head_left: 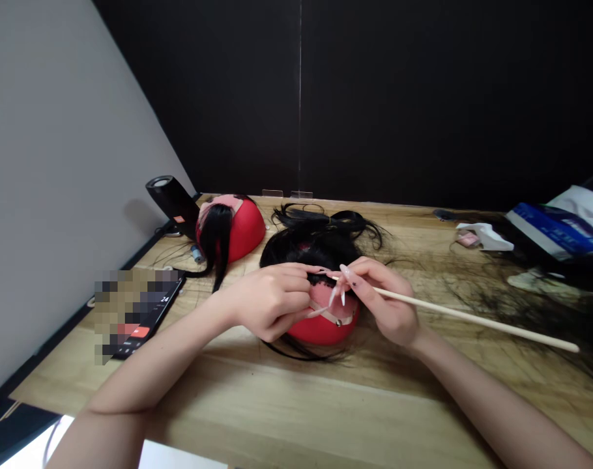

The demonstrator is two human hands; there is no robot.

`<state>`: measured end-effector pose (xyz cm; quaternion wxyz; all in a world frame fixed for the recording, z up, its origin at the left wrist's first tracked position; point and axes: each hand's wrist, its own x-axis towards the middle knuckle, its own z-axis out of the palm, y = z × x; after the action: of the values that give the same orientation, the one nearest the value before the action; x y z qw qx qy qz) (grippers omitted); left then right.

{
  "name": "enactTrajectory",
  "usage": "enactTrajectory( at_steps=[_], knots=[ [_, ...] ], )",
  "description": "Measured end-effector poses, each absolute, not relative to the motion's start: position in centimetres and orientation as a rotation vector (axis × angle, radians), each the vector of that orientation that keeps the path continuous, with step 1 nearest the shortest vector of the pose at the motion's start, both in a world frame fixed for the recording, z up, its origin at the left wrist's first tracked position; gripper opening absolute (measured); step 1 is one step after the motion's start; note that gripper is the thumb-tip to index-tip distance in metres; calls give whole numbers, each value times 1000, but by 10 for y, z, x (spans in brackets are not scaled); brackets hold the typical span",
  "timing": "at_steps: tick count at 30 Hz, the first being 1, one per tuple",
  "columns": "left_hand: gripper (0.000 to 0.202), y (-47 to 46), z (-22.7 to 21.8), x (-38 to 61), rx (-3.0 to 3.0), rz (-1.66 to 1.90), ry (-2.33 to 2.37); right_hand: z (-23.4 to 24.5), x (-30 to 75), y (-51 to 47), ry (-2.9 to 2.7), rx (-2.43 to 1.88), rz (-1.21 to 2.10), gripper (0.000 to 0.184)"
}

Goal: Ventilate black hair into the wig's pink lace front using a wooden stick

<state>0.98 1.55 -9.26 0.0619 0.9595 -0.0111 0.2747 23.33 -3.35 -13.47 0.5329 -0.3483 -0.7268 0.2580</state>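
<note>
A red dome-shaped form [320, 329] sits on the wooden table [296, 397] in front of me, covered at the back with black hair [316, 244]. My left hand [272, 299] is curled over its left side, fingers pinching a strand of hair at the lace edge. My right hand [382, 296] is closed around a long thin wooden stick [472, 319], its tip pressed to the hairline between my hands. The stick's handle runs off to the right over the table.
A second red form [242, 225] with a black hair tuft stands at the back left, beside a black cylinder speaker [172, 202]. A phone [140, 312] lies at the left. Loose hair, a white bottle [487, 236] and a blue packet [555, 228] crowd the right side.
</note>
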Motion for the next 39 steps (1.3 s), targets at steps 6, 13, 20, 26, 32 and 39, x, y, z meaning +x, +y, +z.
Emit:
enactTrajectory(
  at_steps=[6,13,20,26,32,39],
  knots=[
    [26,16,-92,10,2867,787,-24,-132,234,-33,-1829,-893,558,10],
    [22,16,-87,9,2780,664,29,-137,238,-32,-1727,-993,810,16],
    [23,16,-86,9,2769,638,39,-137,234,-29,-1756,-934,735,22],
    [24,16,-87,9,2763,640,35,-140,230,-30,-1705,-962,733,23],
    [23,16,-88,10,2766,650,39,-138,231,-26,-1810,-905,526,17],
    [23,16,-86,10,2781,642,42,-139,233,-27,-1849,-873,492,14]
  ],
)
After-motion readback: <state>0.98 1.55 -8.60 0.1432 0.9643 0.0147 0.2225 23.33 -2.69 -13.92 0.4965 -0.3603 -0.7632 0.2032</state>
